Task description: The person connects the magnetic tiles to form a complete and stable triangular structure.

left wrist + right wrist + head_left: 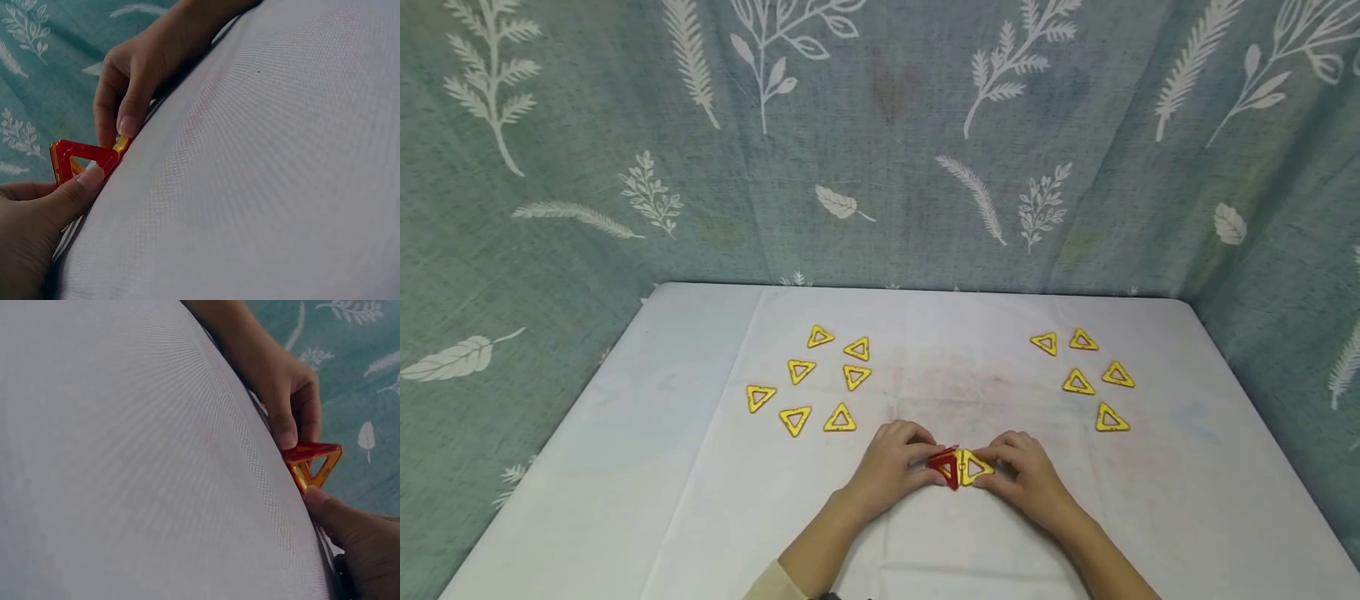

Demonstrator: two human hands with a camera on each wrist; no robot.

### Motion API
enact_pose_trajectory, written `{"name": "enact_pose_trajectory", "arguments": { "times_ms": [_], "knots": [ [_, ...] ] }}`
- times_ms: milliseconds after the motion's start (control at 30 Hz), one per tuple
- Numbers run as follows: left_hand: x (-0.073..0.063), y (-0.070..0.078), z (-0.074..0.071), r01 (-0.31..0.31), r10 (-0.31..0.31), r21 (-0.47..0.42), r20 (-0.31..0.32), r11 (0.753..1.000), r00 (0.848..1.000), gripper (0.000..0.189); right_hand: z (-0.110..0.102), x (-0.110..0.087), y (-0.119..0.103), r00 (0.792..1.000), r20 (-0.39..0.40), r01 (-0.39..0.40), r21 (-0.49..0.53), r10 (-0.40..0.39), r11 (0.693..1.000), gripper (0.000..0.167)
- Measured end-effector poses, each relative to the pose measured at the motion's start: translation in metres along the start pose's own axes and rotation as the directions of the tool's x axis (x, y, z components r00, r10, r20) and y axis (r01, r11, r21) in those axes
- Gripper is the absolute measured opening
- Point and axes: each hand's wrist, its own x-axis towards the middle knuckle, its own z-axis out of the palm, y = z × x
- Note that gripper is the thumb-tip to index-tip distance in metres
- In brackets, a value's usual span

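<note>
Near the front middle of the white table, my left hand [889, 467] pinches a red triangular magnetic tile [952, 468] between thumb and fingers. My right hand [1025, 477] pinches a yellow triangular magnetic tile [966, 468] from the other side. The two tiles meet along an edge, with their open centres showing. In the left wrist view the red tile [90, 150] stands tilted up, and some yellow shows behind it. The right wrist view shows the yellow tile [303, 476] sloping below the red one, my right thumb at its lower corner.
Several loose yellow triangular tiles, one of them a tile [801, 371], lie flat at the left. More yellow tiles, among them a tile [1078, 382], lie at the right back. A leaf-patterned green curtain [887, 167] hangs behind the white table [970, 550].
</note>
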Motion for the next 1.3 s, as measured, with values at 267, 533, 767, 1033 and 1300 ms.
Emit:
{"name": "enact_pose_trajectory", "arguments": {
  "times_ms": [267, 533, 767, 1033, 1300],
  "knots": [
    [0.0, 0.002, -0.002, 0.01, -0.011, 0.025, 0.026, 1.0, 1.0, 0.04, 0.002, 0.001, -0.004, 0.999, -0.031, -0.02, 0.093, 0.023, 0.995, 0.031],
    [0.001, 0.003, 0.0, -0.006, 0.004, 0.049, 0.031, 0.999, 1.0, 0.041, 0.004, 0.001, -0.006, 0.999, -0.054, 0.0, 0.141, 0.008, 0.99, 0.037],
    [0.0, 0.004, 0.0, -0.023, 0.021, 0.049, 0.043, 0.999, 0.999, 0.042, 0.009, 0.0, -0.007, 0.997, -0.069, 0.055, 0.126, -0.047, 0.99, 0.045],
    [0.0, 0.001, 0.005, -0.117, 0.117, 0.06, -0.002, 0.991, 0.993, 0.037, 0.012, 0.004, -0.009, 0.995, -0.074, 0.077, 0.068, -0.072, 0.995, 0.043],
    [0.002, 0.002, 0.006, -0.136, 0.137, 0.08, -0.011, 0.987, 0.99, 0.034, 0.009, 0.004, -0.015, 0.999, -0.049, 0.0, 0.049, 0.002, 0.999, 0.042]
  ]
}}
